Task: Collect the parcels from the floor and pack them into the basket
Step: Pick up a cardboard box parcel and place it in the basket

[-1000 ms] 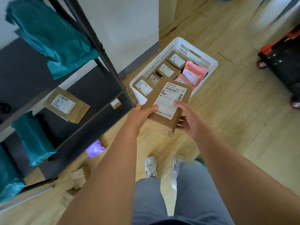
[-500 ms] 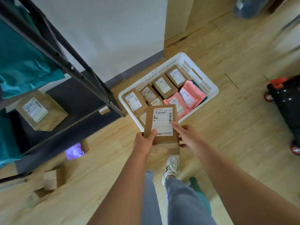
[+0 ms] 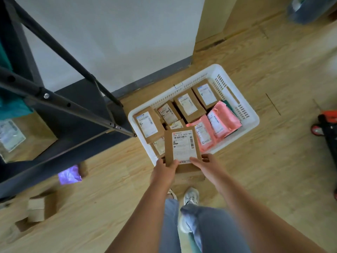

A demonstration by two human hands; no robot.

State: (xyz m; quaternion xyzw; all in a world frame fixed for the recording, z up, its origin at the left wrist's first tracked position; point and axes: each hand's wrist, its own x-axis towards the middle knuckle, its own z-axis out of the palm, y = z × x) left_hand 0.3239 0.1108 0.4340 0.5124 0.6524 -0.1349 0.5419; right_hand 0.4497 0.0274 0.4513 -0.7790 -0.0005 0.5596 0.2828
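The person holds a flat brown parcel (image 3: 182,145) in both hands, its white label facing up, above the near edge of the white basket (image 3: 252,114). The parcel's far end reaches over the basket's contents, though whether it touches them cannot be told. The left hand (image 3: 165,170) grips the near left corner with the thumb on top, and the right hand (image 3: 206,164) grips the near right corner, thumb on the label and fingers curled beneath. The basket stands on the wooden floor (image 3: 273,170), just right of the foot of the black shelf rack (image 3: 73,108). Inside it, brown labelled boxes (image 3: 188,105) fill the left and far side, and pink mailers (image 3: 223,121) lie along the right. To the left on the floor, a purple packet (image 3: 70,175) lies near the rack, with blurred loose cartons (image 3: 39,207) nearer still.
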